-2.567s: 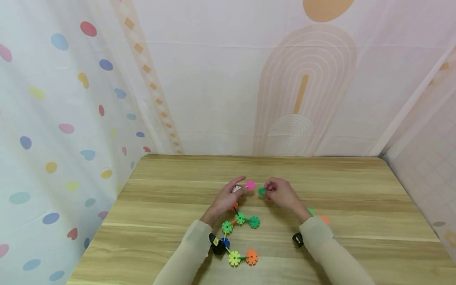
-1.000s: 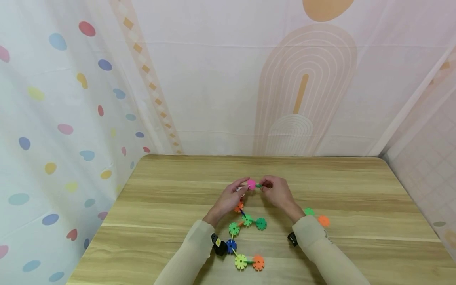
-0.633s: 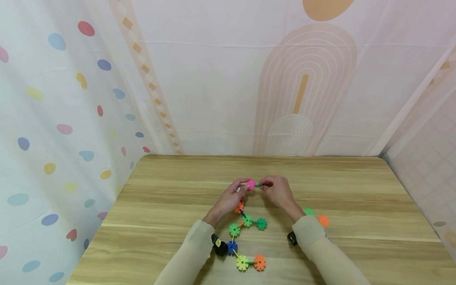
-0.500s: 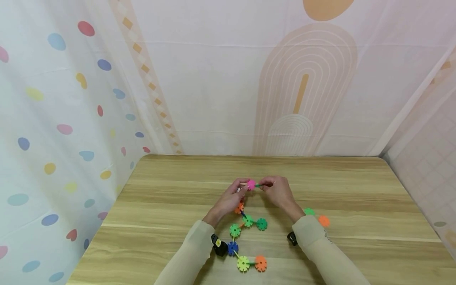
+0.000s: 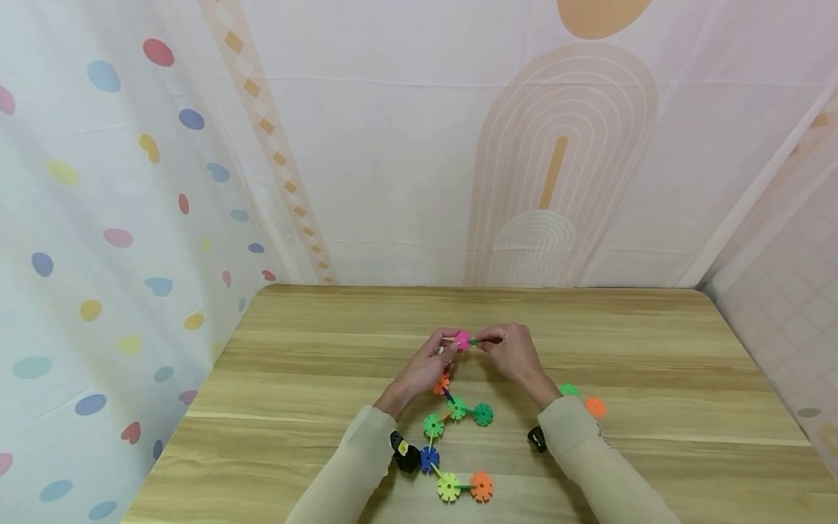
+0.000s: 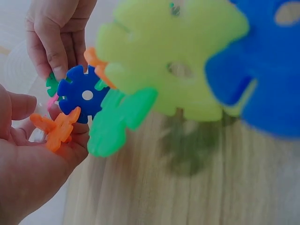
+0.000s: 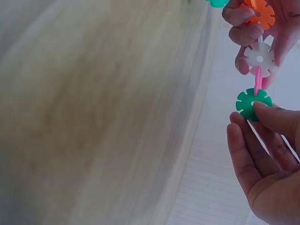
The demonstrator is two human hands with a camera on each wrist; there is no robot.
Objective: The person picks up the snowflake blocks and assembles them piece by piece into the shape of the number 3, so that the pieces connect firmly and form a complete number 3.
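A chain of notched plastic discs (image 5: 457, 407) trails from my hands toward me across the wooden table (image 5: 314, 342). My left hand (image 5: 444, 348) holds its far end up, fingers round the white disc (image 7: 260, 58) beside the pink disc (image 5: 463, 340). My right hand (image 5: 489, 342) pinches a dark green disc (image 7: 253, 104) that is joined edge to edge with the pink disc (image 7: 258, 79). The left wrist view shows a blue disc (image 6: 84, 93), an orange disc (image 6: 56, 129) and a blurred yellow-green disc (image 6: 173, 61) up close.
A loose green disc (image 5: 568, 390) and a loose orange disc (image 5: 594, 406) lie on the table beside my right forearm. Patterned fabric walls (image 5: 458, 145) close in the table at the back and on both sides.
My right hand has carried the dark green disc left until it met the pink disc. The chain's near end has slid slightly to the right. Both hands have held still for the last half second.
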